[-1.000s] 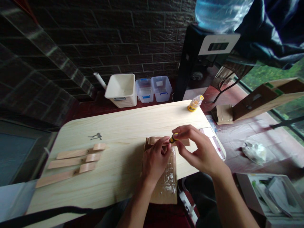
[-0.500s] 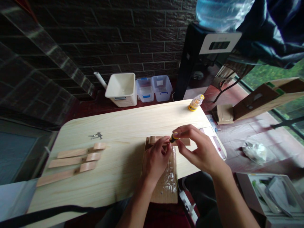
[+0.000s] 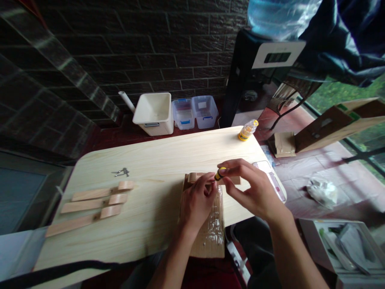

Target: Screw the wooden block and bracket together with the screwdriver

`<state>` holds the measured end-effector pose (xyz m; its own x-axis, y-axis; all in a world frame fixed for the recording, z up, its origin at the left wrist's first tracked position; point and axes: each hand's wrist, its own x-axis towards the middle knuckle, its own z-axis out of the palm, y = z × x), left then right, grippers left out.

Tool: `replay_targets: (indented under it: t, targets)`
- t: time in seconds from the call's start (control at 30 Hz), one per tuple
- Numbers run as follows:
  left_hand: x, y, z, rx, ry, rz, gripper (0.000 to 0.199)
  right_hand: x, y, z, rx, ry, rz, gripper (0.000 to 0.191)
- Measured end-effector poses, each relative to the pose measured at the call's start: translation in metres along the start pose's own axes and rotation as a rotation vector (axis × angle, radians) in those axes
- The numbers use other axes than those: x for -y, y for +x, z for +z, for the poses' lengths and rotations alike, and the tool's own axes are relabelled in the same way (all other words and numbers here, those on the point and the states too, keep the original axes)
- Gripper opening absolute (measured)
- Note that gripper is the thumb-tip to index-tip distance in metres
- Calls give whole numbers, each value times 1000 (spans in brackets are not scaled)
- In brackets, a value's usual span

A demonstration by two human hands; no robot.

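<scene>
A yellow and black screwdriver (image 3: 220,174) is pinched in the fingertips of my right hand (image 3: 251,188). My left hand (image 3: 199,200) is closed at the screwdriver's lower end, its thumb and forefinger together; whatever is between them is too small to make out. Under both hands lies a wooden piece (image 3: 236,180), across the far end of a cardboard block wrapped in clear tape (image 3: 210,241). Three similar wooden pieces, one of them nearest the front (image 3: 72,224), lie at the table's left. Behind them is a small pile of screws (image 3: 122,172).
On the table (image 3: 150,160), a clear bottle with a yellow base (image 3: 247,130) stands at the back right, and a phone (image 3: 270,180) lies at the right edge. Beyond the table are a cream bin (image 3: 155,112), two clear boxes and a water dispenser (image 3: 240,76).
The screwdriver has turned slightly in my right fingertips, showing more yellow. Both hands stay in nearly the same place.
</scene>
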<state>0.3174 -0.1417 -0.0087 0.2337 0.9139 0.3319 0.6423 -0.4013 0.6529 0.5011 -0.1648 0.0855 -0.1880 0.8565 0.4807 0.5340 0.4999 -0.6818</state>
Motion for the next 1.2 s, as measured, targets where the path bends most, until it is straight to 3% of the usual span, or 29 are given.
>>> replay_targets:
  t: [0.57,1.2]
  targets:
    - [-3,2,-1,3,1,-14,22,3,0,-1,1,51,55,12]
    - [-2,1,-1,3,-1,-9,23,1,0,-1,10,28,11,17]
